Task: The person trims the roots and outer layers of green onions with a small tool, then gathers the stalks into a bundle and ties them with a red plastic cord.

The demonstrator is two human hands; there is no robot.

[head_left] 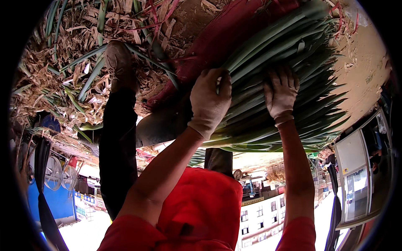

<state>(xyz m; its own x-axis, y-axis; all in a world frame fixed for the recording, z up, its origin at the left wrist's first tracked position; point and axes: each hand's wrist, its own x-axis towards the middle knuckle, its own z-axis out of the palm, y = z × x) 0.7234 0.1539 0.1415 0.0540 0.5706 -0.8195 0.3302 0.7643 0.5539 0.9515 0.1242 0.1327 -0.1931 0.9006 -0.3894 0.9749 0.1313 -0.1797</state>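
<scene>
Handling of the leaves (272,50) is done with both hands in pale gloves. The leaves are long, green and closely layered; they form a thick pile in the upper right part of the view, with pointed ends fanned toward the right. Left hand (209,100): located at the left edge of the pile, fingers curled, thumb and forefinger bent toward each other around a small gap; whether a leaf is pinched between the tips cannot be told. Right hand (282,92): laid palm down on top of the pile, fingers extended forward and side by side, thumb set apart; this grip is not closed around anything. A dark red sheet (205,46) lies along the left side of the leaves. Dry husks (79,37) cover the ground further left, mixed with loose green stalks (100,25) and thin red strings (161,19). A brown shoe (118,62) rests among the husks, below a dark trouser leg (118,146). Bare tan ground (364,54) shows to the right of the leaf ends. Near the right rim stands a pale cabinet (351,154) with a glazed panel; a blue panel (50,203) is at the lower left.
</scene>
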